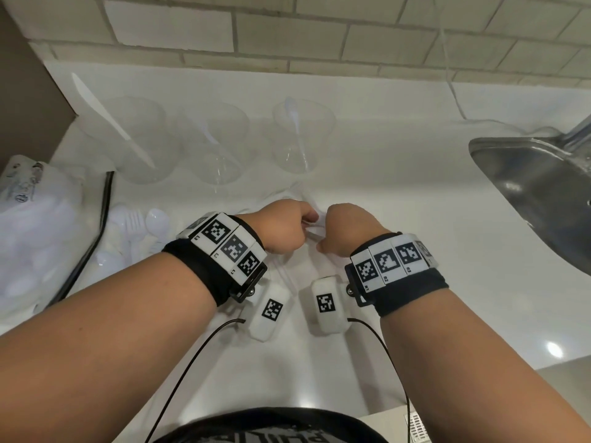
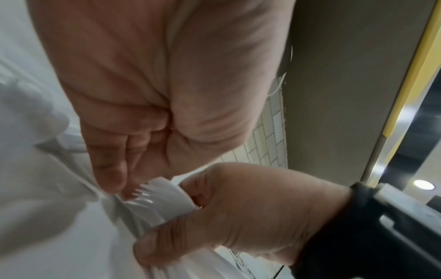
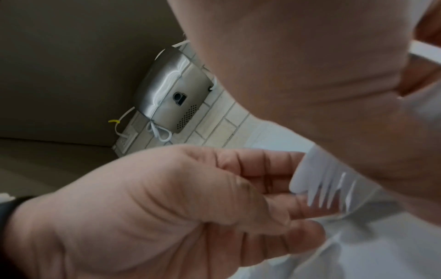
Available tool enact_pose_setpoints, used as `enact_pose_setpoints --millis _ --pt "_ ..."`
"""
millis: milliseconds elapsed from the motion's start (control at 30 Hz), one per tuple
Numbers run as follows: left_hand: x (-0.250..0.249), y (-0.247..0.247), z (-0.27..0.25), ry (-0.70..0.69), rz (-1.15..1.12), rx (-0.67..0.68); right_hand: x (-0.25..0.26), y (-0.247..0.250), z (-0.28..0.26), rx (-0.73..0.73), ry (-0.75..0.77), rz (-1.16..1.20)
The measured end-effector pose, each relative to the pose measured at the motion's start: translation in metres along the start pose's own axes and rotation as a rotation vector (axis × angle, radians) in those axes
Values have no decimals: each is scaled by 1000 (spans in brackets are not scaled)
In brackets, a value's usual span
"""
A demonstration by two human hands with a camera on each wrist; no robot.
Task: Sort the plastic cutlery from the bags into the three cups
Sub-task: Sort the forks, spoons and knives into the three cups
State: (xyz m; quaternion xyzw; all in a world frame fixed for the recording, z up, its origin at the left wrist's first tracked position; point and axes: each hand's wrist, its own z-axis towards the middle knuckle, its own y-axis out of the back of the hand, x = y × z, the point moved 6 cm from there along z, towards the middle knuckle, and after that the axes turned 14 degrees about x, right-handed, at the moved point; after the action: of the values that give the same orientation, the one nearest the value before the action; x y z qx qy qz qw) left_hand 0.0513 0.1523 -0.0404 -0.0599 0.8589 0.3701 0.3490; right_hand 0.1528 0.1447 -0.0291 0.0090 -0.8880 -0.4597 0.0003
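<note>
Three clear cups stand in a row at the back of the white counter. The left cup (image 1: 137, 139) holds a white knife (image 1: 108, 119), the middle cup (image 1: 214, 145) a white piece I cannot identify, and the right cup (image 1: 302, 139) a white spoon (image 1: 292, 116). In front of them both hands meet over a small clear cutlery bag (image 1: 315, 227). My left hand (image 1: 308, 219) pinches one side of it and my right hand (image 1: 323, 233) the other. A white fork's tines (image 2: 152, 196) show through the plastic between the fingers, as does the fork (image 3: 329, 188) in the right wrist view.
A heap of bagged white cutlery (image 1: 32, 235) lies at the left, with loose spoons and forks (image 1: 137, 231) beside it. A steel sink (image 1: 543, 193) opens at the right. A brown cabinet side (image 1: 25, 91) and a tiled wall (image 1: 287, 36) bound the counter.
</note>
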Motion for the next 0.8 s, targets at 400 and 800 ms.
enact_pose_setpoints --millis 400,800 --pt "19 26 -6 67 -95 -274 -5 -9 13 -49 -83 339" --pt "26 25 -12 162 -105 -220 -15 -9 18 -30 -88 378"
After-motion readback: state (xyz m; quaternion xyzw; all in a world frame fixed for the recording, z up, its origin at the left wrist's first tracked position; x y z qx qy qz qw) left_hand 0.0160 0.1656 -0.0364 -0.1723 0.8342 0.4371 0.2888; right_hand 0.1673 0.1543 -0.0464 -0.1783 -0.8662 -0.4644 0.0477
